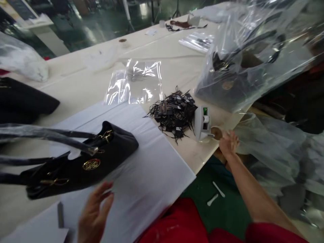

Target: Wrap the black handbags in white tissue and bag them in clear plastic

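Note:
A black handbag [111,158] with wrapped handles and a round gold emblem lies tilted on white sheeting [152,165] at the left. Just below its near side is my left hand [93,214], thumb and fingers bent but apart. Between those fingertips a small pale spot shows, too small to name. My right hand [229,143] is at the table's edge, beside a roll of tape [216,133] and a white tape dispenser [201,124]. Its fingers look curled and are blurred, so any hold on the tape is unclear. Black tags with strings [174,113] are heaped left of the dispenser.
Clear plastic sleeves [144,81] lie beyond the white sheeting. A plastic-wrapped bag [227,81] stands at the back right. Another black bag [22,101] is at the far left. Crumpled plastic [273,152] hangs right of the table edge. White scraps [212,199] lie on the green floor.

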Available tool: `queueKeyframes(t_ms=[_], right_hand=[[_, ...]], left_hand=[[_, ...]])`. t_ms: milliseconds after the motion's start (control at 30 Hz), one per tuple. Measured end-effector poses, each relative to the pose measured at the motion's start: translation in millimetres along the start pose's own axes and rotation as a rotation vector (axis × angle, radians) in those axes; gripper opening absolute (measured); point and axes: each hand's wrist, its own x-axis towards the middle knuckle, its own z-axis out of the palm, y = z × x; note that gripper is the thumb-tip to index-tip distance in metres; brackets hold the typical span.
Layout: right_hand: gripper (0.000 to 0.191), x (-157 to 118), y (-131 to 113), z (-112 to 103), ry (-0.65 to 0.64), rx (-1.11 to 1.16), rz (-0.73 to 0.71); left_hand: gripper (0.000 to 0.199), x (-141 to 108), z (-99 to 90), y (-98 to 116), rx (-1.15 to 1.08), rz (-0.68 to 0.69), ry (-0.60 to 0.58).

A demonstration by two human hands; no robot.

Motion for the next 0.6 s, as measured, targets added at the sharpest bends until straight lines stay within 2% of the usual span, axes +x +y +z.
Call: queueKeyframes(t_ms=[67, 133, 200, 233, 300, 333, 367, 467, 533, 600], right_hand=[[0.028, -27, 3, -6, 0.118, 0.076, -0.17], [0.032, -71, -6, -10, 0.05, 0.164, -0.412], [0.037, -126, -31, -8, -0.122, 0.203, -0.598], [0.038, -154, -46, -6, -0.257, 0.219, -0.715], [0.028, -204, -78, 0, -0.505, 0.318, -0.973], [0.022, -222, -92, 5, -0.616, 0.372, -1.087], [0.023, -237, -104, 10, -0.71, 0.424, -1.174], [0.047, -254, -124, 27, -0.894, 0.478, -1.283], [0.053, -252, -128, 36, -0.931, 0.424, -1.316], [0.055, -246, -129, 42, -0.907, 0.332, -1.374]], left_hand=[[0.038, -35, 25.0, -28, 0.151, 0.176, -0.069], [0.038, -63, 44.3, -53, 0.31, 0.401, -0.161], [0.044, -84, 55.7, -71, 0.483, 0.526, -0.247], [0.047, -91, 58.6, -77, 0.563, 0.547, -0.287], [0.052, -102, 59.9, -85, 0.672, 0.538, -0.349], [0.054, -105, 59.0, -88, 0.696, 0.524, -0.367], [0.054, -107, 57.4, -91, 0.702, 0.507, -0.374], [0.055, -109, 49.9, -99, 0.666, 0.443, -0.339], [0.055, -110, 43.4, -103, 0.645, 0.411, -0.301], [0.054, -113, 36.9, -104, 0.64, 0.402, -0.259]])
